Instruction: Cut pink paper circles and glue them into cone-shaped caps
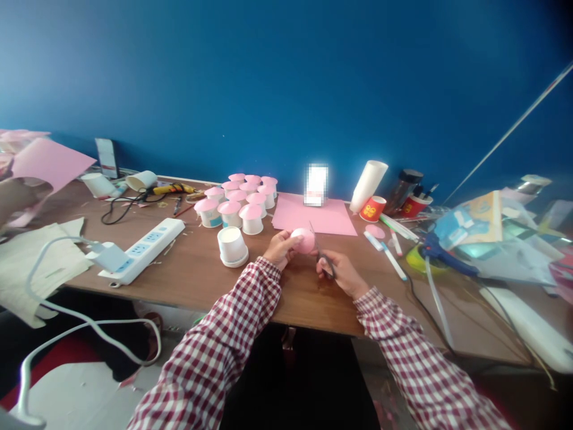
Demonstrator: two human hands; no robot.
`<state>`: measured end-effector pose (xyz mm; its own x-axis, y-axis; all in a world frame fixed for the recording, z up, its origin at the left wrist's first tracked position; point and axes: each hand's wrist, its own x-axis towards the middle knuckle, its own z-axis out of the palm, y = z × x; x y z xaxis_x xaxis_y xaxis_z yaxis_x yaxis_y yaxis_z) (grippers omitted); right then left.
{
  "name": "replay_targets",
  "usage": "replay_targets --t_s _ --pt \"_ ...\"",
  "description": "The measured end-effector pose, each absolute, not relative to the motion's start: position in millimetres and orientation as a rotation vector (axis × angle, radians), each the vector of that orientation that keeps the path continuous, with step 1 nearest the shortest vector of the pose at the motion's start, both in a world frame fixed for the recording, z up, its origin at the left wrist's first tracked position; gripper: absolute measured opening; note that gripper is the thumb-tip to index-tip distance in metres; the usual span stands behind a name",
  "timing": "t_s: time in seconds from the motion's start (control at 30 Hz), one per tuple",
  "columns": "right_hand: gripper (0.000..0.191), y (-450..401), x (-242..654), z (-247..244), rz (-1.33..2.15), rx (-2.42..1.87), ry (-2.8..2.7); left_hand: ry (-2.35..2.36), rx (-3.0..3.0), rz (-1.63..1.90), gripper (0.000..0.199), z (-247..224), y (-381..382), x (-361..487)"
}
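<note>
Between the fingers of my left hand (280, 248) is a round pink paper disc (304, 241), held just above the table's front half. My right hand (341, 272) grips a pair of dark-handled scissors (329, 266), their blades up against the disc's right edge. Left of my hands stands an upside-down white paper cup (231, 243) with a white rim. Behind it, several white cups topped with pink discs (229, 207) stand grouped. A large pink paper sheet (331, 222) lies beyond my hands.
A white power strip (145, 249) lies on the left. On the right are markers (394, 263), a red paper cup (372, 209), a tall cup stack (369, 185), a glue gun (441, 251) and plastic bags (501, 233). Another person's hand (20, 200) holds pink paper (54, 161) at far left.
</note>
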<state>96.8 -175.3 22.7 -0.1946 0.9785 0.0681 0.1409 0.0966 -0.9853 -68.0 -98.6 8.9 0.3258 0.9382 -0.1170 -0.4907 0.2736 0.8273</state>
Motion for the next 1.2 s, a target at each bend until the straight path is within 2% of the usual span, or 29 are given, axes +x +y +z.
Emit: replay_targets --t_s 1.2 --pt "0.048 -175.1 98.1 21.9 1.225 -1.170 -1.468 0.699 0.771 1.071 0.036 13.1 -100.6 -67.5"
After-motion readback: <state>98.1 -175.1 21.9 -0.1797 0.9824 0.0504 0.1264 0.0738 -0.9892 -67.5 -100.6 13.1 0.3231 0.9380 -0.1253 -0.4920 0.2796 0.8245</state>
